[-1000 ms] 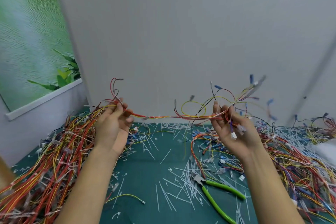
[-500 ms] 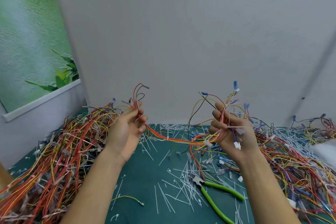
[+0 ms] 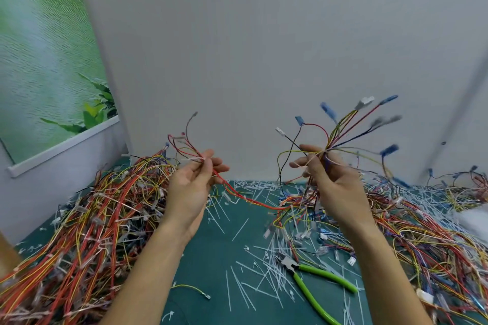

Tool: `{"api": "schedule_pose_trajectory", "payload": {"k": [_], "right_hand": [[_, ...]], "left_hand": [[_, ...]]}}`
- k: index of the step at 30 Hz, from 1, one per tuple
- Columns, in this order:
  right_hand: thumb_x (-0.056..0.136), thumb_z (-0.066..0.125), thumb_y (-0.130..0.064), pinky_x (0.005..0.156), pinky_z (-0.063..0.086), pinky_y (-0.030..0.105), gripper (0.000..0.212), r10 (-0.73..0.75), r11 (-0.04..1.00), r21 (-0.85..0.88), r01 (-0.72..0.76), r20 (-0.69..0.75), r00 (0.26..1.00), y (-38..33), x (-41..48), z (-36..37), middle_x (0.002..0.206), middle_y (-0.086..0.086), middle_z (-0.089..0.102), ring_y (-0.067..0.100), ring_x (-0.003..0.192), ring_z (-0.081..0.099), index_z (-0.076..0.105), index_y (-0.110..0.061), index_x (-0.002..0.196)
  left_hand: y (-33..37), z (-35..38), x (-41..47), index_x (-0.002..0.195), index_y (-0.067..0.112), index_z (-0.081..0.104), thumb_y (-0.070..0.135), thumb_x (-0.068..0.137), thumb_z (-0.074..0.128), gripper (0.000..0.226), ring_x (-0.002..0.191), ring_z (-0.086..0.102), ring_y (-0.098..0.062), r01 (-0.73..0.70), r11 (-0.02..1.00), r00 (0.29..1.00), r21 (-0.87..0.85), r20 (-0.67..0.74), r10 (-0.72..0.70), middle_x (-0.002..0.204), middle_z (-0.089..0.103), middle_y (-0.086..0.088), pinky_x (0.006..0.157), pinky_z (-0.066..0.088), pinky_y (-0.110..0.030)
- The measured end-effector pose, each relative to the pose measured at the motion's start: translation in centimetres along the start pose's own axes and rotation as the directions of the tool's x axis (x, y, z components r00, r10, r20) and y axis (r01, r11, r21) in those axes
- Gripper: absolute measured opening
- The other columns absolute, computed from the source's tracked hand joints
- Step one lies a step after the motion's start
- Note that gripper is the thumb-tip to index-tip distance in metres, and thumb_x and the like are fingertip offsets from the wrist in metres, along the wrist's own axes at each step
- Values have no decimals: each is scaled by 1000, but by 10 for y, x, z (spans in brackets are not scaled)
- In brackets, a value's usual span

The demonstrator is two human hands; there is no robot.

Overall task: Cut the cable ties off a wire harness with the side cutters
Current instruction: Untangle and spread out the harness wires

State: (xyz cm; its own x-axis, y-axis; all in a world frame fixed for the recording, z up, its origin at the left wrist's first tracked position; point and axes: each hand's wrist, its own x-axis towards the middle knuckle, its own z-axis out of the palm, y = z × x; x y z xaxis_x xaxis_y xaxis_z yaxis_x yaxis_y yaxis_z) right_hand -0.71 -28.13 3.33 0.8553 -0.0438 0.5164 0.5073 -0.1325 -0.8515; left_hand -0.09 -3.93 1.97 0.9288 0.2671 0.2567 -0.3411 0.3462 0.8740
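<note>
Big tangle of red and yellow wires (image 3: 87,232) is piled on the left of the green mat (image 3: 219,253). The left hand (image 3: 190,187) is up off the table, fingertips pinching one end of the wire harness (image 3: 253,202), with short red leads poking up above it. The harness sags between both hands. The right hand (image 3: 335,185) is curled round the other end, where blue-tipped wires fan out. The side cutters (image 3: 291,266) lie on the mat below it, nobody holding them, among snipped cable ties (image 3: 264,272). There's another wire heap (image 3: 427,232) far right.
</note>
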Motion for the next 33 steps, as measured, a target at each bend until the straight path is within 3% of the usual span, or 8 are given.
{"api": "schedule_pose_trajectory", "payload": {"k": [4, 8, 11, 13, 15, 18, 23, 33], "right_hand": [[104, 54, -30, 87, 53, 20, 19, 54, 996, -78, -51, 30, 998, -2, -2, 1, 108, -11, 78, 4, 104, 69, 72, -33, 109], [108, 51, -16, 88, 43, 18, 23, 64, 981, -177, -73, -59, 996, -2, 0, 1, 118, 0, 73, -9, 97, 60, 73, -16, 117], [111, 37, -12, 91, 40, 30, 37, 406, 912, -55, -407, -24, 914, 13, -8, -24, 139, 23, 59, 26, 112, 55, 55, 2, 140], [111, 39, -22, 107, 40, 39, 36, 427, 883, -187, -430, -61, 902, 12, -5, -21, 137, 16, 61, 33, 129, 54, 58, -7, 138], [109, 41, -41, 115, 38, 39, 31, 317, 907, -236, -348, -161, 935, 0, 5, -5, 125, -7, 66, 18, 130, 56, 63, -35, 130], [108, 32, -54, 99, 51, 45, 34, 331, 930, -116, -348, -143, 933, 2, 2, -4, 114, -19, 70, 12, 109, 67, 62, -48, 122], [112, 34, -42, 62, 63, 36, 37, 484, 810, 399, -430, -40, 874, 4, 11, -4, 119, 21, 70, 30, 89, 78, 64, -24, 125], [112, 39, -36, 66, 65, 40, 43, 558, 348, 868, -354, 111, 822, 0, 15, -13, 114, 30, 72, 42, 100, 75, 60, -1, 127]], "left_hand": [[2, 1, -1, 124, -2, 61, 7, 104, 45, 26, 92, 73, -16, -7, 998, 997, -65, 75, 12, 98, 71, -7, 73, 57, -19], [4, 0, -3, 127, 3, 60, 17, 99, 48, 34, 105, 71, -22, 5, 986, 980, -168, 196, 29, 99, 74, -7, 77, 57, -22], [4, -1, -3, 128, 8, 61, 20, 98, 48, 35, 107, 67, -23, 1, 974, 966, -225, 251, 57, 96, 70, -7, 78, 57, -26], [2, -3, -3, 126, 14, 65, 19, 99, 47, 33, 106, 66, -23, 1, 968, 960, -253, 271, 70, 93, 67, -5, 79, 56, -29], [2, -4, -3, 123, 18, 69, 20, 100, 48, 31, 104, 65, -22, 0, 967, 953, -256, 291, 77, 91, 64, -3, 82, 56, -30], [4, -5, -4, 122, 17, 70, 23, 97, 53, 30, 95, 60, -19, 10, 962, 936, -274, 341, 88, 88, 59, -2, 81, 53, -29], [4, -8, -3, 125, 6, 64, 20, 99, 52, 32, 83, 52, -16, -31, 971, 945, -238, 309, 106, 86, 58, -3, 70, 45, -26], [7, -11, -1, 115, 3, 62, 30, 100, 46, 34, 97, 69, -31, -144, 990, 973, 2, 183, 141, 99, 72, -19, 74, 57, -35]]}}
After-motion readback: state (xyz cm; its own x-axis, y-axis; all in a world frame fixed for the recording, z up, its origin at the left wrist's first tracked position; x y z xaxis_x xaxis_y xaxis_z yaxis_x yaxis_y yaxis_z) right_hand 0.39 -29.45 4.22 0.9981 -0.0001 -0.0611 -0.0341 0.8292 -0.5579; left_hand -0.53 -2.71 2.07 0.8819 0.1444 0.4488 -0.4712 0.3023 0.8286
